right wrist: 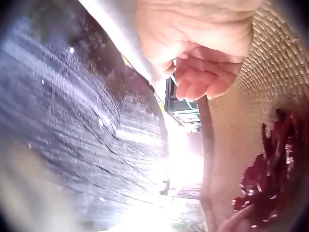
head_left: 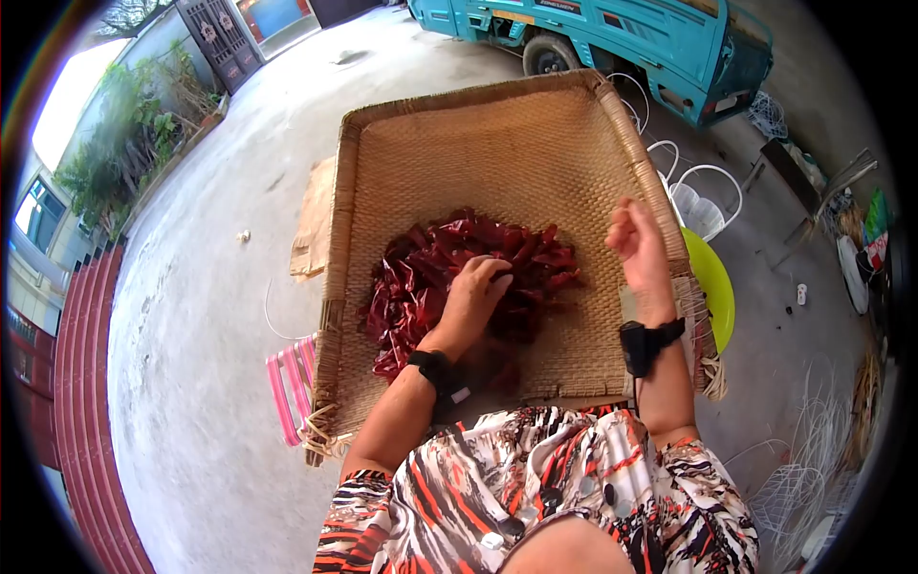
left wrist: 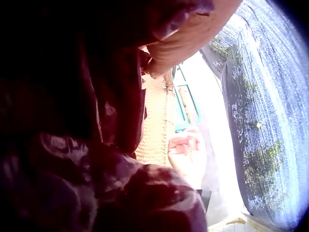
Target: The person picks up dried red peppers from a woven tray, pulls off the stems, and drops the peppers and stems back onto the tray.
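A heap of dark red dried chili peppers (head_left: 411, 287) lies in a woven basket tray (head_left: 478, 143). On top of the heap is my left hand (head_left: 470, 298), its fingers bent down among the peppers. Glossy peppers (left wrist: 120, 193) fill much of the left wrist view, close against that hand; whether its fingers grip any, I cannot tell. My right hand (head_left: 639, 244) is raised near the tray's right rim, palm turned inward. In the right wrist view, the right hand's fingers (right wrist: 205, 77) are loosely curled with nothing visible in them.
A yellow-green basin (head_left: 712, 292) and a white bucket (head_left: 698, 210) stand right of the tray. Pink striped cloth (head_left: 287, 392) and cardboard (head_left: 314, 220) lie on its left. A teal cargo vehicle (head_left: 612, 38) is parked beyond. Tangled white wire (head_left: 813, 469) lies at lower right.
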The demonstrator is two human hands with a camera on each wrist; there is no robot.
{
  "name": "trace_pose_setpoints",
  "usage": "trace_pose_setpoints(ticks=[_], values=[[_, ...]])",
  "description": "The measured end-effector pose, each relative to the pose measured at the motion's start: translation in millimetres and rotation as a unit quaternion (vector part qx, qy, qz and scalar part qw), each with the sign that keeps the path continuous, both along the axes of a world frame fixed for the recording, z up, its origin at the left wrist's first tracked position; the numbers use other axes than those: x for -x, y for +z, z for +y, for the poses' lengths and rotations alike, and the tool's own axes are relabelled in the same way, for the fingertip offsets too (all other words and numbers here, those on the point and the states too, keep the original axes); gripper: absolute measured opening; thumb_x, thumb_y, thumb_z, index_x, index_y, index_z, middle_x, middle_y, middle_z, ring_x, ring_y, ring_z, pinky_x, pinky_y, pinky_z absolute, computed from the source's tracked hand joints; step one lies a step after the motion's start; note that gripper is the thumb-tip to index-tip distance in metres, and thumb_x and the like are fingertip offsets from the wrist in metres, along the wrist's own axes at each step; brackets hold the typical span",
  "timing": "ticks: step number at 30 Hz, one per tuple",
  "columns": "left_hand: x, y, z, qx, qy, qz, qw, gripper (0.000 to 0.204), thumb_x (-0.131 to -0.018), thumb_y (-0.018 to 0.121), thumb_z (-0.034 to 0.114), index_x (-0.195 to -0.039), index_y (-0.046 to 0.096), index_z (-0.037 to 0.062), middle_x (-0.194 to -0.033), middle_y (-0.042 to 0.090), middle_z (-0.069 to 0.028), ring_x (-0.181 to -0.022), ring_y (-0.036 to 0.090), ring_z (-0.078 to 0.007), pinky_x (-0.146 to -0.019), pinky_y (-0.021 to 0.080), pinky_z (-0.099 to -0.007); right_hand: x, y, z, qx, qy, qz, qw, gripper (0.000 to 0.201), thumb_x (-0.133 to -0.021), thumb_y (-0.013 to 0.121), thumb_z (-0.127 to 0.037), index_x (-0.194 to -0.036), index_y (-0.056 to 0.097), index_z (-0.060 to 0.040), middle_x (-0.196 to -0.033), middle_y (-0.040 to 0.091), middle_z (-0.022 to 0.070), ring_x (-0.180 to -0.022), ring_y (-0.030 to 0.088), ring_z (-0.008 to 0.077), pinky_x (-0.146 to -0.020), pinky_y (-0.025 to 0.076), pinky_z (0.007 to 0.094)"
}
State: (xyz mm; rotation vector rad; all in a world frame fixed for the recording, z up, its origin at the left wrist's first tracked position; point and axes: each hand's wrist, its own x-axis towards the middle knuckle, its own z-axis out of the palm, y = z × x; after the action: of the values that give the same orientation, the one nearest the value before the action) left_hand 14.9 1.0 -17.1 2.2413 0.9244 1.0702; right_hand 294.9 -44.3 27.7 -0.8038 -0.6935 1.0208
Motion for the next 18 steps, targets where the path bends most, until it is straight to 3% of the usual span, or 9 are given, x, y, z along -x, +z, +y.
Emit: trace_pose_setpoints(ticks=[3, 4, 7, 8, 11, 12, 15, 18], values=[[0.7, 8.0, -5.1, 0.039, 0.065, 0.006, 0.997, 0.025, -0.079, 0.072, 0.003, -0.101, 0.06, 0.0046, -0.093, 0.059, -0.0131, -0.071, 0.062, -0.0232, -0.064, 0.051, -0.0316, 31.5, 3.8, -1.0, 0.02, 0.076, -0.178, 0.981, 0.02, -0.097, 0.056, -0.023, -0.108, 0.062, -0.0072, -0.084, 0.064, 0.0013, -0.07, 0.06, 0.007, -0.064, 0.051, 0.0216], [-0.4, 3.1, -2.6, -0.001, 0.068, -0.014, 0.998, 0.024, -0.076, 0.073, 0.0, -0.092, 0.056, 0.0027, -0.084, 0.053, -0.0115, -0.064, 0.058, -0.0212, -0.06, 0.049, -0.0324, 37.6, 1.2, 0.1, 0.02, 0.119, -0.224, 0.967, 0.019, -0.097, 0.056, -0.02, -0.108, 0.062, -0.0057, -0.086, 0.064, 0.0016, -0.073, 0.06, 0.0071, -0.065, 0.051, 0.0221], [0.3, 2.5, -0.7, -0.017, 0.096, -0.044, 0.994, 0.022, -0.08, 0.071, 0.0, -0.094, 0.056, 0.0023, -0.089, 0.055, -0.0104, -0.066, 0.059, -0.0171, -0.059, 0.05, -0.0292, 61.8, -9.8, 2.4, 0.005, 0.194, -0.317, 0.928, 0.018, -0.095, 0.058, -0.013, -0.11, 0.061, -0.0029, -0.092, 0.064, 0.0016, -0.077, 0.059, 0.0077, -0.068, 0.052, 0.0235], [0.0, 3.3, -2.0, 0.023, 0.092, -0.093, 0.991, 0.023, -0.082, 0.07, 0.0, -0.099, 0.055, 0.0025, -0.09, 0.055, -0.0092, -0.067, 0.059, -0.0154, -0.059, 0.05, -0.0273, 66.6, -10.0, 1.4, 0.02, 0.201, -0.358, 0.911, 0.023, -0.093, 0.061, -0.011, -0.114, 0.06, -0.0027, -0.099, 0.063, 0.0039, -0.078, 0.059, 0.0095, -0.068, 0.051, 0.0235], [-3.4, 21.1, -13.1, 0.142, 0.076, -0.236, 0.958, 0.027, -0.088, 0.065, -0.001, -0.111, 0.052, 0.0031, -0.096, 0.055, -0.0054, -0.072, 0.06, -0.0104, -0.059, 0.05, -0.0216, 82.8, -2.8, -5.0, -0.002, 0.138, -0.451, 0.882, 0.029, -0.091, 0.063, -0.01, -0.118, 0.058, -0.0027, -0.106, 0.061, 0.0062, -0.078, 0.059, 0.0106, -0.069, 0.051, 0.0238], [-2.4, 27.3, -16.5, 0.171, 0.053, -0.249, 0.952, 0.034, -0.09, 0.063, 0.001, -0.121, 0.05, 0.0043, -0.099, 0.056, -0.0048, -0.073, 0.061, -0.0106, -0.061, 0.05, -0.0217, 84.4, -6.8, -3.6, 0.013, 0.158, -0.424, 0.891, 0.035, -0.089, 0.066, -0.009, -0.122, 0.056, -0.0026, -0.111, 0.059, 0.0085, -0.079, 0.059, 0.0112, -0.069, 0.051, 0.0243], [2.3, 28.4, -15.5, 0.202, -0.015, -0.213, 0.956, 0.034, -0.093, 0.06, 0.005, -0.125, 0.049, 0.0051, -0.1, 0.057, -0.0046, -0.074, 0.06, -0.0102, -0.064, 0.051, -0.0222, 85.9, -13.2, -1.6, 0.02, 0.169, -0.375, 0.911, 0.037, -0.089, 0.066, -0.01, -0.124, 0.055, -0.0029, -0.108, 0.06, 0.0071, -0.077, 0.059, 0.0105, -0.07, 0.051, 0.0248], [3.4, 22.2, -12.0, 0.227, -0.045, -0.228, 0.946, 0.027, -0.095, 0.059, 0.009, -0.121, 0.053, 0.0048, -0.099, 0.061, -0.0036, -0.076, 0.06, -0.0087, -0.068, 0.05, -0.0225, 79.0, -22.1, 3.3, 0.044, 0.21, -0.311, 0.926, 0.033, -0.09, 0.066, -0.01, -0.121, 0.057, -0.0029, -0.1, 0.063, 0.0043, -0.075, 0.059, 0.0091, -0.069, 0.051, 0.0242]])
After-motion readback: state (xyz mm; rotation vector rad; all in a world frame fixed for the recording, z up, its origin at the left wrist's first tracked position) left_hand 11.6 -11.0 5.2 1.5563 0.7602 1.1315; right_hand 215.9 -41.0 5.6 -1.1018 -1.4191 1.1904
